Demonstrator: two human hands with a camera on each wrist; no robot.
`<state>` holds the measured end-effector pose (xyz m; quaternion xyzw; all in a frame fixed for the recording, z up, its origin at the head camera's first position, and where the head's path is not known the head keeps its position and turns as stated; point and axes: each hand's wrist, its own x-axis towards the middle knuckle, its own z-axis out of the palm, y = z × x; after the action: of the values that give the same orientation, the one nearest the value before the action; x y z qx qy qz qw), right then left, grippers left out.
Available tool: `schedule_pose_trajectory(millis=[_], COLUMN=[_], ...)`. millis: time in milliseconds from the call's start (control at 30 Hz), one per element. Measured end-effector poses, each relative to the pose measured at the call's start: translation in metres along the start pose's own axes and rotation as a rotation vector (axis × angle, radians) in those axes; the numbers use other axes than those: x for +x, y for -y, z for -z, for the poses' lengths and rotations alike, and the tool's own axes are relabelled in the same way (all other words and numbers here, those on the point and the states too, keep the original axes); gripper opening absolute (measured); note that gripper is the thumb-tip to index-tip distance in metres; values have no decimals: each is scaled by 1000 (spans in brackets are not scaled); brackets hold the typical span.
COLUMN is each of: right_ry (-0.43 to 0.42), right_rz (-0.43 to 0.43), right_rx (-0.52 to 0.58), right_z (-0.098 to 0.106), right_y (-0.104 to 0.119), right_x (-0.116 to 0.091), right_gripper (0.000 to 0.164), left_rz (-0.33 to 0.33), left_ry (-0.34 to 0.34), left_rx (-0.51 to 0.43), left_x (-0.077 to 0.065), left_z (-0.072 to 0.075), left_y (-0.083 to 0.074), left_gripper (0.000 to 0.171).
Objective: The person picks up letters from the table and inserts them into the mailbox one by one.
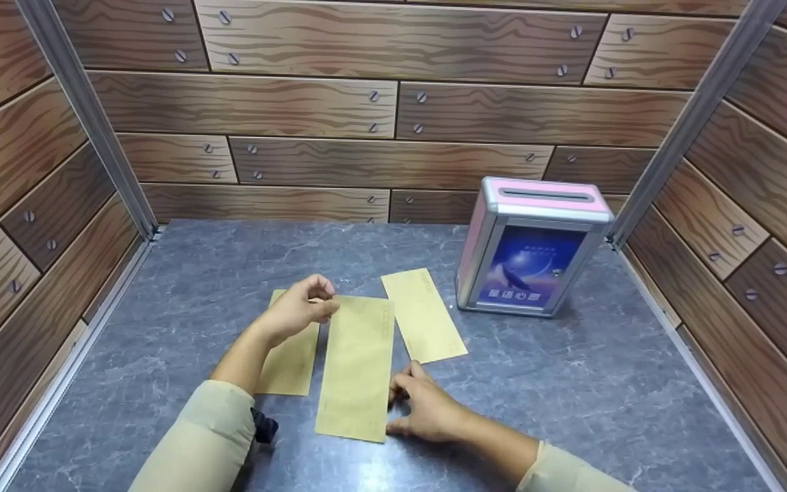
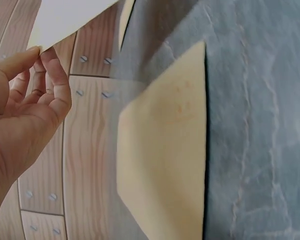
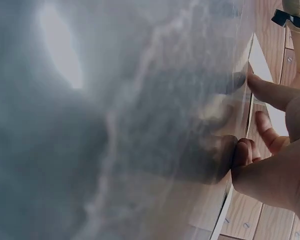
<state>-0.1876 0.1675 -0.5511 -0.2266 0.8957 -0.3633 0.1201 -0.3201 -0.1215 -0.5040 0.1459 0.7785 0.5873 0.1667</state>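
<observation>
Three tan paper envelopes are in the head view. My left hand (image 1: 294, 313) pinches the top left corner of the middle envelope (image 1: 358, 369) between thumb and fingertips; in the left wrist view this raised envelope (image 2: 65, 20) tilts off the table. My right hand (image 1: 427, 408) is at the lower right edge of that envelope, its thumb and fingers spread, the fingertips down at the table. Partly hidden by my left arm, another envelope (image 1: 291, 365) lies flat to the left. A third envelope (image 1: 425, 314) lies slanted to the right, just beyond my right fingertips.
A pink and silver box (image 1: 533, 249) with a slot in its lid and a blue front panel stands at the back right. The grey marbled table (image 1: 605, 396) is enclosed by wood-patterned walls (image 1: 311, 106) with metal corner posts.
</observation>
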Motion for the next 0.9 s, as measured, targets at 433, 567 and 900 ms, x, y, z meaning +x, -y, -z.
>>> schedule_pose_trajectory(millis=[433,567,900], right_ry=[23,12,-40], right_rz=[-22,-39,-24], right_rx=[328,315,185], right_z=[19,22,34], right_y=[-7,-7,-10], right_x=[-4,-7,-8], right_gripper=[21,20,12], left_rz=[-35,-46,-95], left_ry=[-61,-54,-19], left_rx=[-76,-108,-139], left_x=[-2,-4,-13], left_z=[-11,-15,-29], left_y=[-25,-32,-58], left_gripper=[16,16,14])
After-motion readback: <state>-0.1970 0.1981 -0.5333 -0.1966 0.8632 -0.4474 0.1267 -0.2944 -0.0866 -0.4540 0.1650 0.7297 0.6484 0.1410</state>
